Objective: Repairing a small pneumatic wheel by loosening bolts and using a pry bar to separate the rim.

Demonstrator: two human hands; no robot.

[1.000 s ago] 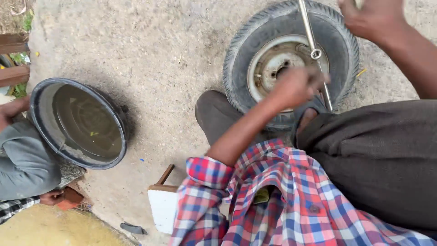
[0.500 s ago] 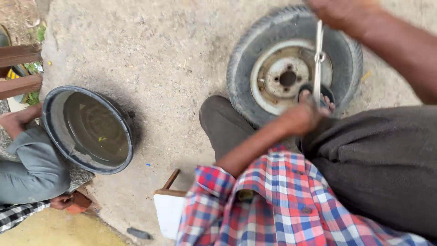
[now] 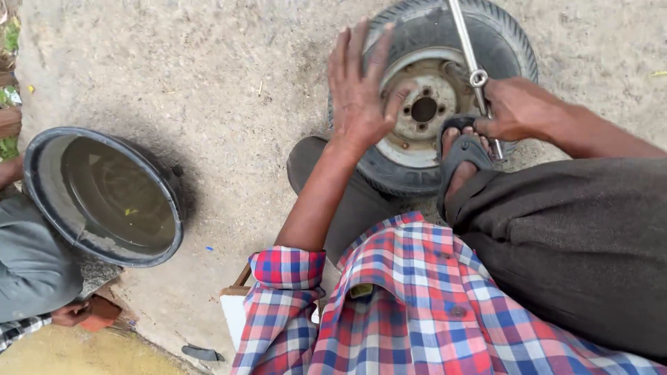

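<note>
A small black tyre [image 3: 417,31] on a rusty white rim [image 3: 425,111] lies flat on the concrete ground. My left hand [image 3: 361,90] rests flat on the tyre's left side, fingers spread. My right hand [image 3: 517,107] grips a long metal tyre lever [image 3: 469,48] that runs from the top of the view down across the rim to the tyre's near edge. My sandalled foot [image 3: 462,163] presses on the near side of the tyre.
A round black tub [image 3: 101,198] holding murky water stands to the left. Beside it at the left edge crouches another person in grey clothes [image 3: 28,271]. A small wooden stool [image 3: 236,305] is under me. Bare concrete lies between tub and tyre.
My left hand moved from the lever near the rim to lie flat on the tyre's left side. My right hand slid down the lever from the far edge to near my foot.
</note>
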